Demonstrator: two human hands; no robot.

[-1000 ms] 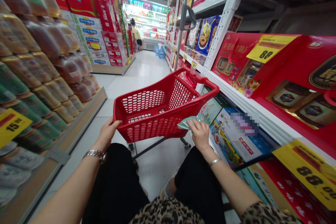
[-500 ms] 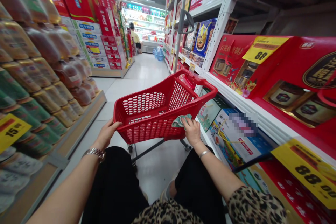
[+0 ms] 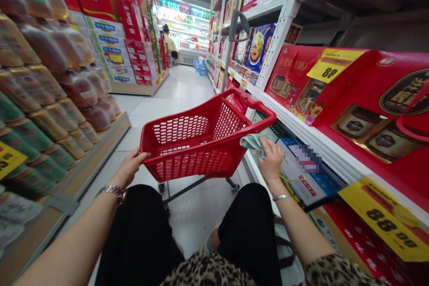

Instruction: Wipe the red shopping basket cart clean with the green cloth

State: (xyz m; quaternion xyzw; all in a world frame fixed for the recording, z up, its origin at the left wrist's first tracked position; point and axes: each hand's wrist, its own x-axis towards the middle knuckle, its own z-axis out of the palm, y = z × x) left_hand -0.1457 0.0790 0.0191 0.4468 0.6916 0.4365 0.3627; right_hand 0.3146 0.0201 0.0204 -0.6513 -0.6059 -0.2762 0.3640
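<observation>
A red plastic shopping cart (image 3: 197,158) with perforated sides stands sideways before my knees, its basket showing nothing inside. At the front left corner my left hand (image 3: 131,167) grips the rim, fingers closed over the edge. My right hand (image 3: 271,158) pinches a folded pale green cloth (image 3: 254,141). The cloth is close to the cart's right end below the handle (image 3: 268,118); whether it touches the plastic I cannot tell.
Stacked drink cans and bottles (image 3: 67,116) line a low platform on the left. To the right, white shelves (image 3: 291,118) hold red gift boxes (image 3: 351,98) with yellow price tags. A person (image 3: 170,42) is far down the aisle, near blue water jugs (image 3: 202,68).
My right hand has moved the cloth rightward and slightly up, from the cart's side to near its handle end. My left hand still holds the rim. The view has shifted slightly.
</observation>
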